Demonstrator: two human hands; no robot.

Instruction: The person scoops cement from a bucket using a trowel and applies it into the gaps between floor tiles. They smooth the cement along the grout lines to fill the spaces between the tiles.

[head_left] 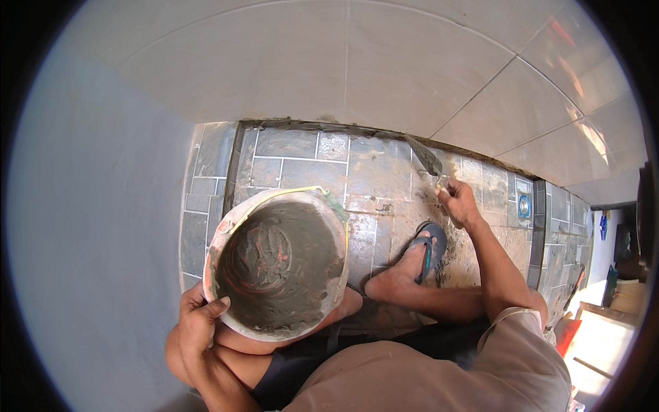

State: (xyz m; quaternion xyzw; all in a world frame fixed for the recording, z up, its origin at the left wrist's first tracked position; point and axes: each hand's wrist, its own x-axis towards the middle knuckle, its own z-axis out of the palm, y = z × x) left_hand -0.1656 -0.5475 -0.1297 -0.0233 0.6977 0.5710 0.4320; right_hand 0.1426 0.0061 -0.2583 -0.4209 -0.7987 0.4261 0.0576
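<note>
My left hand (199, 318) grips the near left rim of a bucket (334, 302), thumb over the edge, the bucket tilted toward me by my left leg. Wet grey mortar (302, 237) coats its inside and lies on the bottom, with some orange showing through. A yellow handle (271, 198) lies along the far rim. Out to the right, my right hand (460, 203) is closed around the handle of a trowel (427, 159). Mortar appears to cover the blade, which points at the gap along the foot of the wall.
Large glossy tiles cover the wall (412, 62) ahead; a plain pale wall (96, 206) rises at left. Grey brick-patterned tiles (295, 172) make up the floor, smeared with mortar. My sandalled foot (424, 257) stands between the hands. A blue-edged floor drain (524, 205) sits at right.
</note>
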